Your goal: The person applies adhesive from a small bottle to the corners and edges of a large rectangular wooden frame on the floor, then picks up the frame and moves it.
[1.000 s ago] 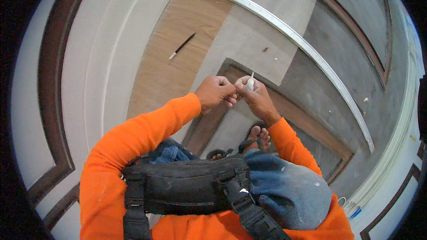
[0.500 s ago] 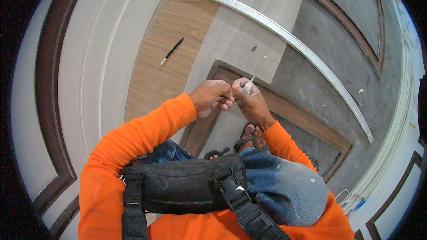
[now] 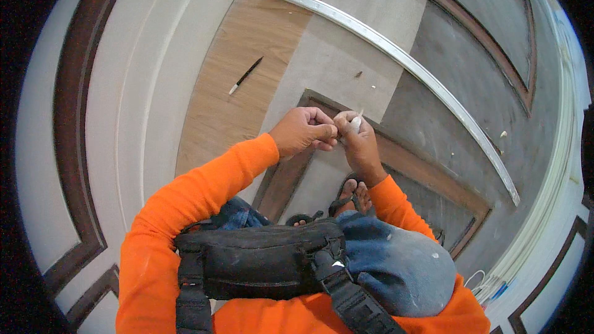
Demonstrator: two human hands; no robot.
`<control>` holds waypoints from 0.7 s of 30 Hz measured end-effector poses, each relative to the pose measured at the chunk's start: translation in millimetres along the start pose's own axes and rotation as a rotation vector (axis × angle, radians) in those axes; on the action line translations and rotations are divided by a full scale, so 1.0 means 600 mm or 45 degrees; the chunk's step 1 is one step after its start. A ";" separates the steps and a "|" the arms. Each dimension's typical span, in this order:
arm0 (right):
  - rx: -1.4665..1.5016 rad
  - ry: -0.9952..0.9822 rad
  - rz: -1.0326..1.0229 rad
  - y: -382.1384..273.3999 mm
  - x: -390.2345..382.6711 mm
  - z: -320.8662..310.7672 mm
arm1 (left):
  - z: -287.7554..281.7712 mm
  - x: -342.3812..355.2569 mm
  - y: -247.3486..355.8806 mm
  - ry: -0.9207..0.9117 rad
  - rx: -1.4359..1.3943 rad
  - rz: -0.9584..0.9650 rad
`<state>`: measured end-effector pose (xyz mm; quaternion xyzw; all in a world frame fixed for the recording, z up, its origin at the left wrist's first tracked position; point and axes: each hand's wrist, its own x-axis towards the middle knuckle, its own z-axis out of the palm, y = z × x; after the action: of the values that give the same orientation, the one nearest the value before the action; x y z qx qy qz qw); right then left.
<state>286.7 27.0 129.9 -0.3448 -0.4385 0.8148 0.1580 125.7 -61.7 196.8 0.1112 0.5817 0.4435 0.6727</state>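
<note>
The right hand point(image 3: 361, 145) grips a small white nozzle-tipped tube point(image 3: 356, 124) above a brown-framed panel point(image 3: 427, 162); the left hand point(image 3: 303, 133) meets it, fingers bunched, and whether it pinches anything I cannot tell. The floor runs from wood-look boards point(image 3: 213, 117) bearing a black pen point(image 3: 246, 75), through pale grey, to dark grey. A long white strip point(image 3: 396, 52) crosses all three; pale cable-like lengths point(image 3: 537, 210) line the right side.

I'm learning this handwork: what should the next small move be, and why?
Perhaps ease the left hand slightly away from the right hand: the two appear to touch, hiding whatever may be pinched there, while the right hand grips the white narrow-tipped container.
</note>
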 end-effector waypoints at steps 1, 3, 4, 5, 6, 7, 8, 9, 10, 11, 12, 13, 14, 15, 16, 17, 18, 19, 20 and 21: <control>-0.095 0.003 0.007 0.004 -0.002 0.001 | -0.007 0.003 -0.010 0.039 0.079 0.011; -0.286 0.009 0.018 0.010 -0.006 0.002 | -0.022 0.012 -0.027 0.116 0.237 0.031; -0.354 -0.005 0.029 0.015 -0.007 0.003 | -0.029 0.013 -0.032 0.126 0.292 0.043; -0.421 -0.019 0.040 0.019 -0.008 0.004 | -0.037 0.014 -0.037 0.137 0.347 0.055; -0.489 -0.034 0.050 0.023 -0.008 0.005 | -0.044 0.015 -0.042 0.147 0.402 0.066; -0.420 -0.023 0.058 0.027 -0.007 0.005 | -0.046 0.016 -0.042 0.154 0.444 0.079; -0.350 -0.014 0.067 0.033 -0.005 0.005 | -0.047 0.019 -0.042 0.161 0.485 0.093; -0.281 -0.004 0.076 0.037 -0.003 0.005 | -0.046 0.021 -0.043 0.169 0.527 0.106; -0.274 -0.015 0.063 0.036 -0.001 0.008 | -0.049 0.022 -0.046 0.167 0.558 0.161; -0.267 -0.026 0.051 0.033 0.000 0.010 | -0.051 0.023 -0.049 0.165 0.589 0.215; -0.259 -0.038 0.040 0.032 0.000 0.011 | -0.053 0.024 -0.052 0.162 0.621 0.269; -0.308 -0.018 0.023 0.032 0.001 0.009 | -0.050 0.023 -0.048 0.166 0.620 0.260; -0.357 0.001 0.005 0.034 0.000 0.005 | -0.047 0.022 -0.045 0.170 0.618 0.250; -0.405 0.022 -0.012 0.034 0.000 0.003 | -0.044 0.022 -0.041 0.174 0.617 0.240; -0.468 0.017 -0.045 0.034 -0.002 0.005 | -0.047 0.023 -0.047 0.160 0.542 0.191; -0.530 0.013 -0.078 0.032 -0.005 0.007 | -0.051 0.026 -0.053 0.146 0.467 0.141; -0.591 0.009 -0.112 0.032 -0.006 0.010 | -0.056 0.026 -0.058 0.131 0.392 0.093; -0.578 0.003 -0.087 0.033 -0.008 0.010 | -0.057 0.028 -0.061 0.121 0.362 0.111; -0.565 -0.004 -0.062 0.035 -0.009 0.010 | -0.058 0.028 -0.064 0.111 0.334 0.129; -0.550 -0.010 -0.036 0.036 -0.008 0.010 | -0.060 0.027 -0.067 0.101 0.306 0.146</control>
<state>286.5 8.3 116.2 -0.3611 -0.6084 0.7009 0.0902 111.5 -86.6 148.2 0.2064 0.6496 0.4122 0.6045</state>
